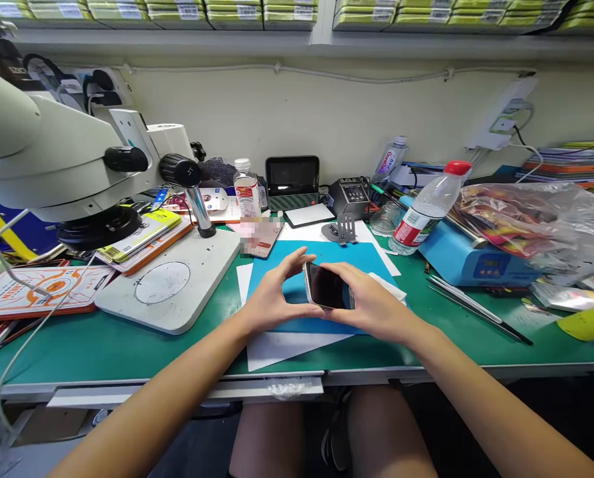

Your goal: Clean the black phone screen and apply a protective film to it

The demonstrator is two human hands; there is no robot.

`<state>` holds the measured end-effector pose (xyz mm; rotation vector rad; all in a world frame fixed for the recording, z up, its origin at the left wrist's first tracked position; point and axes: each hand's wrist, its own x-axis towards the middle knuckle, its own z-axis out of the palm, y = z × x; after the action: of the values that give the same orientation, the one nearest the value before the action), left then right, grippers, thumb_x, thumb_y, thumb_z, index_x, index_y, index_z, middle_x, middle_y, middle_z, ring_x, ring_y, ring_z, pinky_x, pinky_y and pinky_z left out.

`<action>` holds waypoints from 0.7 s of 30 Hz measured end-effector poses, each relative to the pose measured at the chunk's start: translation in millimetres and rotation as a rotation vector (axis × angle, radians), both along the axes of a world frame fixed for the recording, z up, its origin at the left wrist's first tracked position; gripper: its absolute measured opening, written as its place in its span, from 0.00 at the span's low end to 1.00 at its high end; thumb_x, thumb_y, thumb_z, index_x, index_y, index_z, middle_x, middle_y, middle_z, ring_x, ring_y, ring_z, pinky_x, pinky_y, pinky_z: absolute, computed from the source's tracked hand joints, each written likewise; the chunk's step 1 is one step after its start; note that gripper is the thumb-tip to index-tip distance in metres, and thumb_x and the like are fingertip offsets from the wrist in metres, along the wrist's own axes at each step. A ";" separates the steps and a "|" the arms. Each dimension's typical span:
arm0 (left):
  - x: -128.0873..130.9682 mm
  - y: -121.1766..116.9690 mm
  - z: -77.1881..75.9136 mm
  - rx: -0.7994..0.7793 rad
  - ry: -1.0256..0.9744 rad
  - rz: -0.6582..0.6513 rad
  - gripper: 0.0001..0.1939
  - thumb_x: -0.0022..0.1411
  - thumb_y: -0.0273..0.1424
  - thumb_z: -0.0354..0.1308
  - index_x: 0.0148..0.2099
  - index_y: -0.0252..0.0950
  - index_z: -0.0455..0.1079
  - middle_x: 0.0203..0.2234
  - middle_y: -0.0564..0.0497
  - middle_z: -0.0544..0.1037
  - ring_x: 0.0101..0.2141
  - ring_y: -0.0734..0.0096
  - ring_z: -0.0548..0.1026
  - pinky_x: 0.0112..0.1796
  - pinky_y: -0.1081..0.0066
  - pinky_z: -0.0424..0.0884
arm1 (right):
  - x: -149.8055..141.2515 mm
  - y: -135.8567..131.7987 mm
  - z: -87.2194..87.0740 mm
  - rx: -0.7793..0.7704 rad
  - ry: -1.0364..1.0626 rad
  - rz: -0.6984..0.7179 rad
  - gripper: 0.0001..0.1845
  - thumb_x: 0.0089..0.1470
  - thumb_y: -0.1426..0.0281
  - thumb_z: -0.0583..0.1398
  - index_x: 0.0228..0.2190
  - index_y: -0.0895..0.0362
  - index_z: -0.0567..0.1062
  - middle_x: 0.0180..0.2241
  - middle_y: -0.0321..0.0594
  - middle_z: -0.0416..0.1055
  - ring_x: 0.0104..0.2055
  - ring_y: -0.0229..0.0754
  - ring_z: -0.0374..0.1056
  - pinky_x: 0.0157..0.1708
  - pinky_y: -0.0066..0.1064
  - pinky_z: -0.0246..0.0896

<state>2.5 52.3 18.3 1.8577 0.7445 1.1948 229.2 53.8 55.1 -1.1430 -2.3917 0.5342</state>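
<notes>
Evidently, the slim black-screened phone with a pale metallic edge (324, 287) is tilted over the flat blue rectangular mat (337, 251), its right end grasped between thumb and fingers of the right hand (377, 300), while the left hand (270, 295) curves unclosed about its left end, thumb contact unclear.

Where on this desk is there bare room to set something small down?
Bare green desktop shows between the microscope base and the front edge, and between the right forearm and the tweezers. A strip of blue mat lies bare behind the phone. It is crowded along the wall, at left with flat boxes, and at right around the plastic bag.
</notes>
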 end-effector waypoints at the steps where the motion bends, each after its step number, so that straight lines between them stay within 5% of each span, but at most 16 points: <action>1: -0.8 0.4 0.6 0.000 0.006 -0.008 0.45 0.53 0.40 0.73 0.68 0.41 0.57 0.62 0.40 0.69 0.63 0.51 0.67 0.63 0.52 0.63 | -1.8 -0.7 -0.5 0.011 0.011 -0.004 0.38 0.53 0.50 0.65 0.60 0.50 0.65 0.57 0.48 0.70 0.57 0.56 0.68 0.53 0.49 0.67; 7: 0.1 -0.6 2.3 -0.007 -0.041 -0.021 0.46 0.54 0.38 0.73 0.70 0.42 0.57 0.63 0.41 0.69 0.63 0.51 0.67 0.64 0.51 0.62 | -0.8 -5.3 7.6 -0.004 0.065 0.004 0.40 0.52 0.51 0.66 0.62 0.48 0.62 0.62 0.47 0.63 0.64 0.56 0.61 0.60 0.50 0.62; 13: 0.5 0.2 -1.4 -0.023 -0.088 -0.089 0.53 0.52 0.36 0.75 0.73 0.43 0.49 0.63 0.40 0.69 0.62 0.49 0.68 0.63 0.48 0.63 | -12.5 -5.6 26.5 0.115 0.177 -0.006 0.17 0.64 0.62 0.56 0.52 0.49 0.72 0.54 0.44 0.67 0.59 0.50 0.65 0.58 0.45 0.62; 21: -1.3 2.5 -3.4 0.067 -0.037 -0.037 0.50 0.50 0.36 0.76 0.71 0.42 0.56 0.62 0.41 0.71 0.60 0.47 0.71 0.60 0.50 0.69 | -30.2 -3.9 27.8 0.151 0.158 -0.067 0.12 0.61 0.67 0.56 0.46 0.51 0.74 0.48 0.44 0.69 0.53 0.51 0.68 0.52 0.46 0.66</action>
<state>1.3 54.9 15.0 1.8905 0.6540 1.2404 199.0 50.0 82.8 -1.0703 -2.2102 0.3981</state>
